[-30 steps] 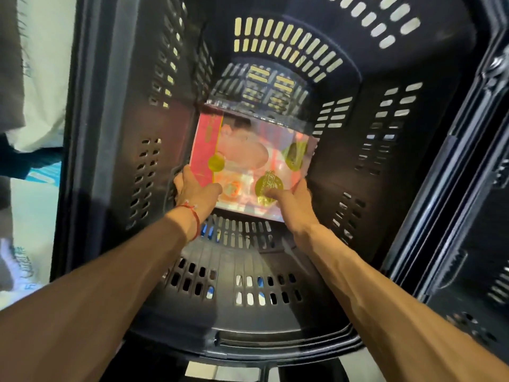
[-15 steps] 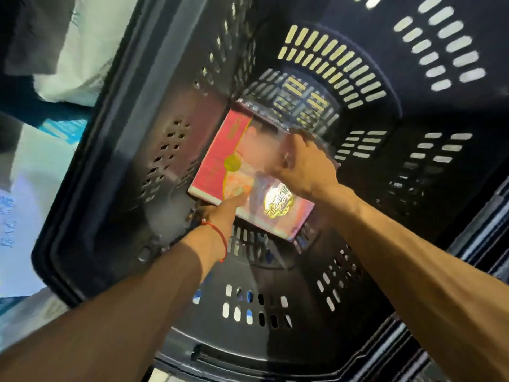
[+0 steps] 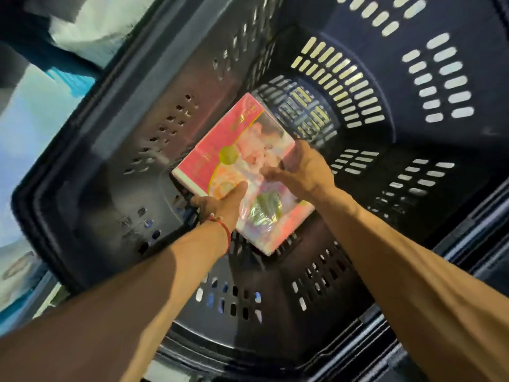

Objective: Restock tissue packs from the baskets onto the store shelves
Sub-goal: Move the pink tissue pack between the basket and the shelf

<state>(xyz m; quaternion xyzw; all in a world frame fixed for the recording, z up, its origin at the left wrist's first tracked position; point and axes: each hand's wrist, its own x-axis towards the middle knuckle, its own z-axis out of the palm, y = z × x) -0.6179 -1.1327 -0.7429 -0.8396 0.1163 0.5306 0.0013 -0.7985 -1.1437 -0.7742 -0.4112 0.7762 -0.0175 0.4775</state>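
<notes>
Left hand (image 3: 220,205): clamped on the near-left corner of the tissue pack (image 3: 234,150), thumb flat on the printed top face, fingers tucked under the edge and out of sight. A red cord (image 3: 224,230) circles that wrist.

Right hand (image 3: 303,172): on top of the pack at its right long edge, fingers bent and spread over it. Motion blur hides the fingertips, so I cannot tell whether they have closed on the edge or only rest there.

The pack lies at the bottom of the deep black basket (image 3: 96,161), set diagonally. One long side runs along the foot of the left wall and its far end points at the far-left corner of the floor. Whether it has left the floor cannot be told.

Handling, as judged:
- Light for its bulk and soft, so it will give under a squeeze but is not fragile.
- The clear film (image 3: 264,216) is glossy and wrinkled — likely slippery, and a pinch on it alone could stretch or tear it.
- Best hold is a hand on each of two opposite edges, palms pressing inward, fingers beneath.
- The basket walls are tall — the pack should come up level, so no corner catches the slotted sides.
</notes>
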